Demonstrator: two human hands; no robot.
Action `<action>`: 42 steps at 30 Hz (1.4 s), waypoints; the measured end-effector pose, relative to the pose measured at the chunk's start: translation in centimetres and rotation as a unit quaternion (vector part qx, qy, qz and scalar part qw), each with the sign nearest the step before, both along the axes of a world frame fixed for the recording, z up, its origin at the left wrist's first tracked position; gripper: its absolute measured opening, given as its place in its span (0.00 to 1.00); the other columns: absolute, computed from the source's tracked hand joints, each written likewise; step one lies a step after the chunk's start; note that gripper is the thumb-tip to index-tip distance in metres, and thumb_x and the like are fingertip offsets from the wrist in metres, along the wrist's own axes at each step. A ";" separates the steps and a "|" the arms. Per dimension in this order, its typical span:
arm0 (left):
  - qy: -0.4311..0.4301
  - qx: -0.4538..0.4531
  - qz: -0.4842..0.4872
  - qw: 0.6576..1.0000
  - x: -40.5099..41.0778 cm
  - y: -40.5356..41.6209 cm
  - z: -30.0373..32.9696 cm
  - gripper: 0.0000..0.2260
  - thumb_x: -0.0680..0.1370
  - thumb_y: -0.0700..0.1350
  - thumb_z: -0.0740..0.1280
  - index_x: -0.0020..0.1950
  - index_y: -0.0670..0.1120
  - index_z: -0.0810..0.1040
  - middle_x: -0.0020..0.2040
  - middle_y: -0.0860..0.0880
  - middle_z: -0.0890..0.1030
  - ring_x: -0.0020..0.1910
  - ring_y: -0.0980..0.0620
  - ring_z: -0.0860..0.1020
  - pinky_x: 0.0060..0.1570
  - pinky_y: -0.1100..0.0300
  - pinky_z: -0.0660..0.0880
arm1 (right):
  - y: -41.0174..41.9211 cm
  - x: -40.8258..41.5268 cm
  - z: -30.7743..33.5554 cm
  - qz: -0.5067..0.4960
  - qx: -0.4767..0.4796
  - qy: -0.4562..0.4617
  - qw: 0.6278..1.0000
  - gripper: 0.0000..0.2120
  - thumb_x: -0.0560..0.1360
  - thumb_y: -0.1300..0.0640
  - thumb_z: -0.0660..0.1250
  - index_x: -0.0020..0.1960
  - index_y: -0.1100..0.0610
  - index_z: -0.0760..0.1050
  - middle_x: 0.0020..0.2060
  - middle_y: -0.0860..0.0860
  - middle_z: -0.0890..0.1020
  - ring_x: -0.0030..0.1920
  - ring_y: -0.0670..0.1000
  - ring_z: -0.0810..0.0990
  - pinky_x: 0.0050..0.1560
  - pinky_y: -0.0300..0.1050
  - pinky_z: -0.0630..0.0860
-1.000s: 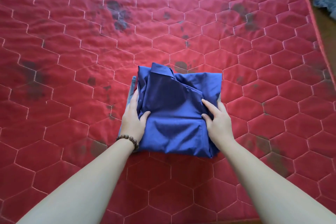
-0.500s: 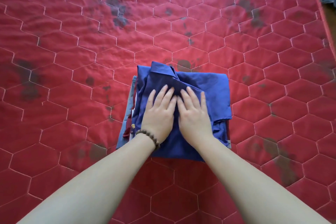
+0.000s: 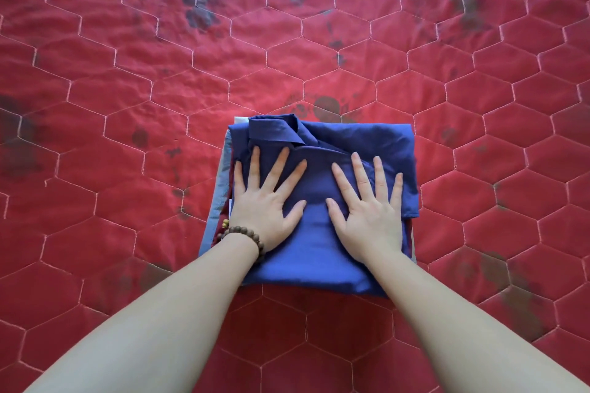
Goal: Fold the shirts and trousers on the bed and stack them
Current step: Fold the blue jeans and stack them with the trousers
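Both hands lie flat with fingers spread, the left hand [image 3: 266, 201] and right hand [image 3: 367, 206] side by side, pressing the folded blue shirt [image 3: 322, 252] beneath them, atop stacked clothes [image 3: 213, 217] on the red quilted bed [image 3: 127, 105].

The folded blue shirt [image 3: 322, 188] is smooth woven cloth with a faint sheen, softly creased near its collar [image 3: 274, 132]. Under it, the edge of a grey garment [image 3: 214, 217] looks like finer, matt cloth (its weave is too small to tell). The bed cover [image 3: 127, 105] is red quilted cloth, puckered along pale stitched hexagons and marked with dark, dull blotches. The bracelet [image 3: 245, 238] has matt brown beads, seemingly wood.
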State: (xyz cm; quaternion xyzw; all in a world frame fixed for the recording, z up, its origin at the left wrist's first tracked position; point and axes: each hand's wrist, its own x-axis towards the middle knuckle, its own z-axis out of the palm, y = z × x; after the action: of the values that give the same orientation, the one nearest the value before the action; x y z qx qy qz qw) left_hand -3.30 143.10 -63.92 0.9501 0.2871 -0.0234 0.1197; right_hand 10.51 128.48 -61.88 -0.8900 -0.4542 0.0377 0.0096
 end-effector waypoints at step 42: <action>0.027 -0.268 0.170 0.948 -4.3 4.3 2.3 0.40 0.63 0.74 0.65 0.66 0.81 0.42 0.51 0.42 0.77 0.50 0.39 0.77 0.52 0.54 0.73 | -4.0 3.5 2.9 -0.204 0.063 0.404 0.890 0.40 0.63 0.32 0.72 0.64 0.18 0.49 0.77 0.48 0.37 0.76 0.56 0.56 0.72 0.51 0.61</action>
State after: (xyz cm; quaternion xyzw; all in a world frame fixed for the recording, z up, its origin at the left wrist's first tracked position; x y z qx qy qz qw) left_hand -7.55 147.45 -61.64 0.8192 0.4303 -0.1047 0.3645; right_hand 14.04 124.44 -58.95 -0.8688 -0.2207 0.3623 0.2554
